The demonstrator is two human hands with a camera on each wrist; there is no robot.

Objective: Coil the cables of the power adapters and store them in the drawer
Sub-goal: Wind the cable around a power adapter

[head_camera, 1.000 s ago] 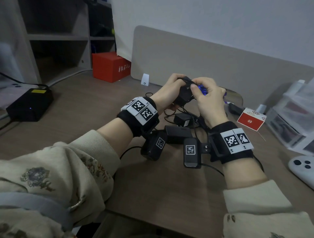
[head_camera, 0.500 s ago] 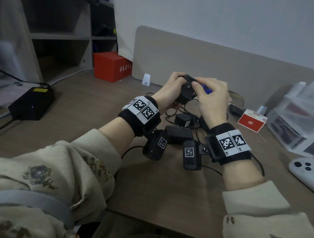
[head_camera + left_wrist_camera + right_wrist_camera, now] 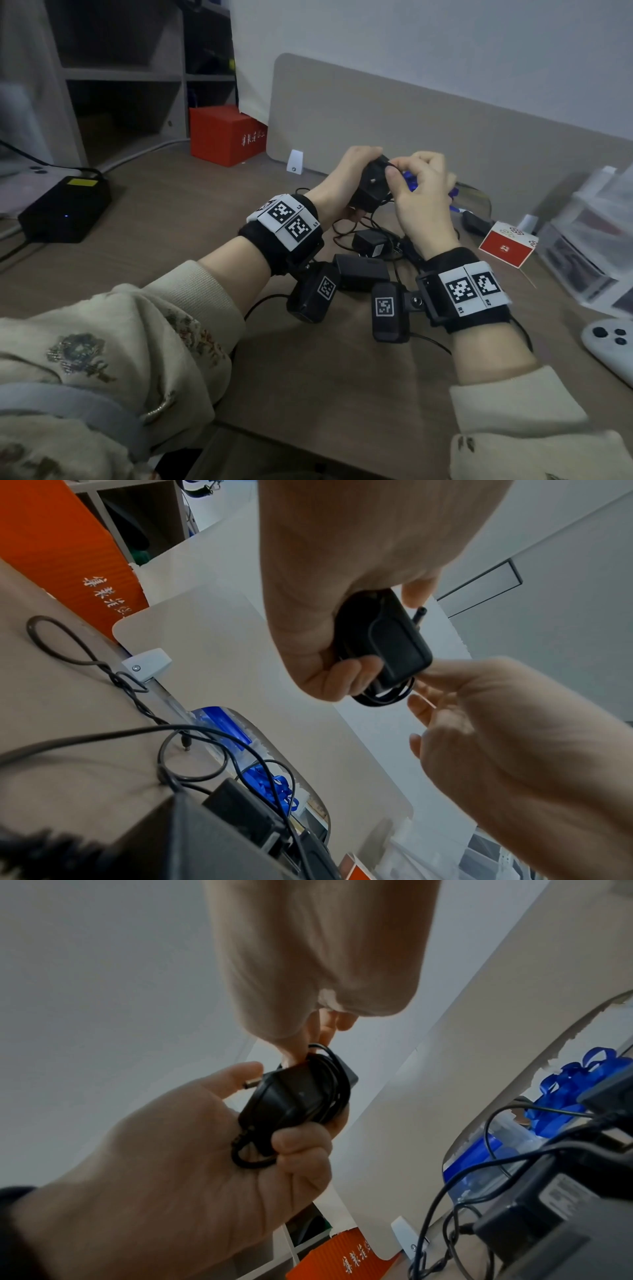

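The left hand (image 3: 344, 181) is clenched around a small black power adapter (image 3: 371, 185), held up above the far middle of the desk (image 3: 308, 377), thumb and fingers wrapped round its body. Its thin cable (image 3: 329, 1085) is already wound in several turns about the block, with one short loop (image 3: 251, 1153) hanging out under the palm and the barrel plug poking free near the fingertips. The right hand (image 3: 424, 202) pinches the cable at the top edge of the adapter; from the wrist views it seems to be tucking the last bit in, though the exact contact is hidden behind the knuckles.

The adapter looks light and rigid, easy to hold by its flat sides. The cable is thin and springy, so the turns will likely loosen unless the tail is kept pressed against the body; best to grasp across the windings.

On the desk below the hands lie more black adapters (image 3: 363, 270) in a tangle of loose wires (image 3: 346, 229). A drawer unit (image 3: 589, 246) of clear plastic stands at the right.
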